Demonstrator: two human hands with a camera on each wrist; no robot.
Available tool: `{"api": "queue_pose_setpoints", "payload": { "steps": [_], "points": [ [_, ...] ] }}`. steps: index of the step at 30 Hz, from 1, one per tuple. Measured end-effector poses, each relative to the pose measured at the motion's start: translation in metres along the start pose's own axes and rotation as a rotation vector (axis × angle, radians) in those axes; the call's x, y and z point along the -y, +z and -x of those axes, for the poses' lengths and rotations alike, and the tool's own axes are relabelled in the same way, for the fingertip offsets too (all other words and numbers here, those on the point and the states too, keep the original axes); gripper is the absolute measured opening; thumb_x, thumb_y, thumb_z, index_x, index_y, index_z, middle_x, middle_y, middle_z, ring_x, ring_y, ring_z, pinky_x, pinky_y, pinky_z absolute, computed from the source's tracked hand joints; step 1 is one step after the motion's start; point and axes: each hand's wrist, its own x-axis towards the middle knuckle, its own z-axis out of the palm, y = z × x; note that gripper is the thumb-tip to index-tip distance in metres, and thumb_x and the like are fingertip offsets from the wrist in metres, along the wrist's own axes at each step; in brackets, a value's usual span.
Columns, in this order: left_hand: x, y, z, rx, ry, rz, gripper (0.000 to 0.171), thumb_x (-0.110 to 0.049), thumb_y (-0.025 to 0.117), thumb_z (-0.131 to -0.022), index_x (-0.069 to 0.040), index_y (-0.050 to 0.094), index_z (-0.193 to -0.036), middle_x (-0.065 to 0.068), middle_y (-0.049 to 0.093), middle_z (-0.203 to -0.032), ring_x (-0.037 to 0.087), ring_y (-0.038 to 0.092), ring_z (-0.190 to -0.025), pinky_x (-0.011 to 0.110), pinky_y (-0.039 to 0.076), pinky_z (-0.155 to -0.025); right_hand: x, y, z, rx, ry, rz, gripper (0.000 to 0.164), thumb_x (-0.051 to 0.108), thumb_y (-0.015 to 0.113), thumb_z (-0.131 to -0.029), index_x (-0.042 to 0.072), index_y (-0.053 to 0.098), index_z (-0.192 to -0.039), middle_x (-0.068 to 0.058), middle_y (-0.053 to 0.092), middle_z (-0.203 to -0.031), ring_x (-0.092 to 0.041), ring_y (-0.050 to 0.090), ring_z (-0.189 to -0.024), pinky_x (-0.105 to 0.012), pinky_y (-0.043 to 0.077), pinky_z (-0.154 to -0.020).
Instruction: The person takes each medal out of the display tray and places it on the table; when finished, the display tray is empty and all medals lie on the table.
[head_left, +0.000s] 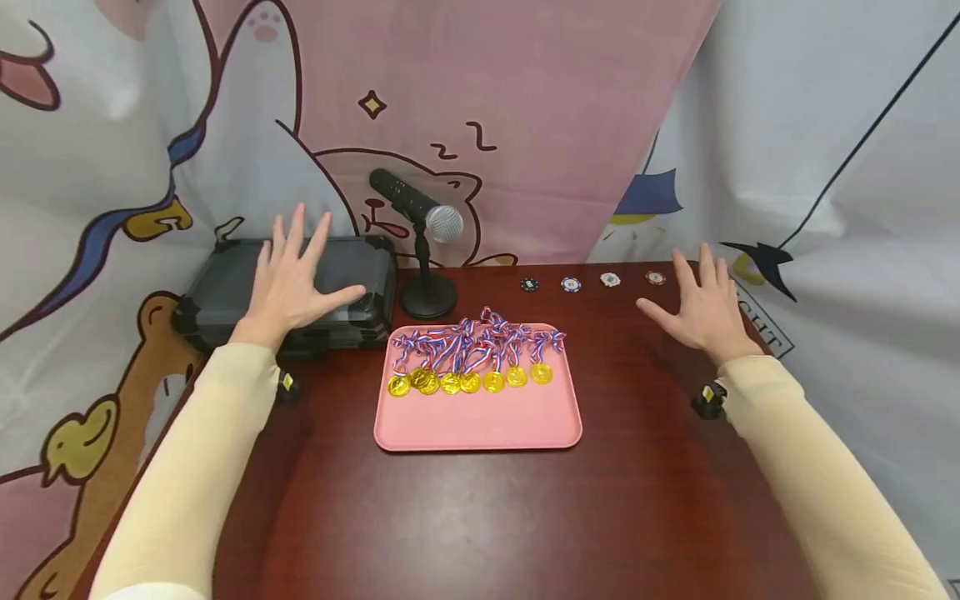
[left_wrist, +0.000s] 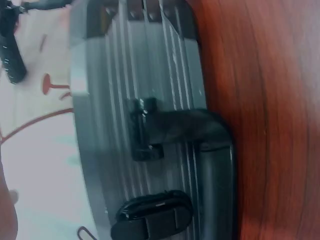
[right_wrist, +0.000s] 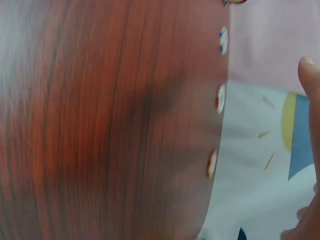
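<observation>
My left hand (head_left: 287, 287), fingers spread and straight, hovers in front of a dark hard case (head_left: 341, 275) at the back left. The left wrist view shows that case's ribbed side with its black handle (left_wrist: 217, 175) and a latch (left_wrist: 155, 217). At the right, my right hand (head_left: 708, 312) is spread in the air over the table's edge, holding nothing. Between the hands lies a pink tray (head_left: 480, 429) bearing several gold medals (head_left: 493, 382) in a row, their striped ribbons (head_left: 465, 337) bunched behind them.
A black microphone (head_left: 408, 200) on a round-based stand (head_left: 427, 296) stands behind the tray, beside the case. Several poker chips (head_left: 571, 284) line the back edge of the brown table (head_left: 480, 525). A printed cloth (head_left: 555, 100) hangs behind and at both sides.
</observation>
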Motion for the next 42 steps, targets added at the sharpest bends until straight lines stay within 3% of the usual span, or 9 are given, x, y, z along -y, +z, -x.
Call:
{"api": "queue_pose_setpoints", "payload": {
  "steps": [5,9,12,16,20,25,29,36,42],
  "points": [
    [-0.006,-0.002,0.017,-0.179,0.146,0.149,0.108,-0.059,0.082,-0.081,-0.028,0.026,-0.168,0.010,0.017,-0.175,0.047,0.049,-0.139,0.067,0.046,-0.098,0.016,0.004,0.006,0.023,-0.053,-0.105,0.099,0.062,0.064,-0.097,0.017,0.015,-0.170,-0.023,-0.001,-0.174,-0.055,0.006,-0.157,-0.076,0.015,-0.117],
    [-0.017,0.002,0.037,-0.229,0.260,0.322,0.090,-0.031,0.090,-0.080,-0.019,0.047,-0.159,0.015,0.050,-0.153,0.030,0.067,-0.100,0.050,0.053,-0.075,0.036,0.012,0.010,0.058,-0.128,-0.193,0.092,0.050,0.071,-0.097,0.012,0.025,-0.168,-0.024,0.014,-0.173,-0.052,0.016,-0.156,-0.076,0.021,-0.116],
    [-0.025,0.008,0.054,-0.149,0.274,0.443,0.077,-0.020,0.091,-0.081,-0.014,0.057,-0.150,0.012,0.065,-0.132,0.019,0.067,-0.087,0.041,0.054,-0.073,0.056,0.019,0.013,0.073,-0.208,-0.230,0.087,0.042,0.076,-0.095,0.009,0.034,-0.164,-0.023,0.029,-0.168,-0.050,0.026,-0.154,-0.072,0.024,-0.117],
    [-0.032,0.021,0.079,0.051,0.207,0.538,0.065,-0.023,0.090,-0.085,-0.011,0.062,-0.143,0.008,0.073,-0.117,0.016,0.070,-0.087,0.039,0.058,-0.074,0.085,0.030,0.018,0.098,-0.316,-0.251,0.079,0.037,0.079,-0.094,0.009,0.044,-0.159,-0.020,0.046,-0.159,-0.045,0.041,-0.147,-0.067,0.032,-0.115],
    [-0.031,0.041,0.093,0.245,0.127,0.590,0.067,-0.029,0.089,-0.087,-0.012,0.061,-0.144,0.009,0.072,-0.123,0.024,0.071,-0.102,0.048,0.058,-0.087,0.109,0.043,0.022,0.117,-0.428,-0.284,0.069,0.033,0.082,-0.092,0.004,0.055,-0.149,-0.019,0.061,-0.145,-0.040,0.058,-0.132,-0.060,0.045,-0.108],
    [-0.026,0.063,0.098,0.399,0.062,0.660,0.076,-0.030,0.092,-0.082,-0.015,0.057,-0.148,0.008,0.067,-0.137,0.028,0.066,-0.115,0.051,0.053,-0.093,0.126,0.058,0.026,0.168,-0.496,-0.356,0.051,0.026,0.086,-0.089,0.000,0.069,-0.130,-0.014,0.074,-0.119,-0.032,0.069,-0.095,-0.045,0.057,-0.081],
    [-0.023,0.072,0.100,0.459,0.066,0.704,0.078,-0.028,0.095,-0.080,-0.016,0.058,-0.148,0.004,0.065,-0.141,0.028,0.063,-0.112,0.045,0.049,-0.085,0.136,0.068,0.028,0.194,-0.508,-0.371,0.038,0.020,0.089,-0.086,0.002,0.075,-0.117,-0.009,0.076,-0.105,-0.027,0.063,-0.081,-0.039,0.052,-0.071],
    [-0.021,0.076,0.103,0.522,0.032,0.699,0.088,-0.034,0.098,-0.074,-0.022,0.056,-0.150,0.002,0.058,-0.145,0.028,0.056,-0.117,0.045,0.045,-0.089,0.145,0.079,0.032,0.206,-0.426,-0.331,0.037,0.016,0.093,-0.080,0.001,0.077,-0.110,-0.009,0.077,-0.103,-0.026,0.066,-0.088,-0.045,0.056,-0.083],
    [-0.020,0.081,0.105,0.531,0.030,0.676,0.092,-0.039,0.097,-0.074,-0.023,0.053,-0.153,0.006,0.054,-0.148,0.029,0.053,-0.120,0.052,0.046,-0.094,0.149,0.086,0.034,0.175,-0.397,-0.259,0.030,0.024,0.096,-0.078,0.006,0.075,-0.090,-0.006,0.065,-0.077,-0.021,0.055,-0.074,-0.037,0.045,-0.068]
  ]
}}
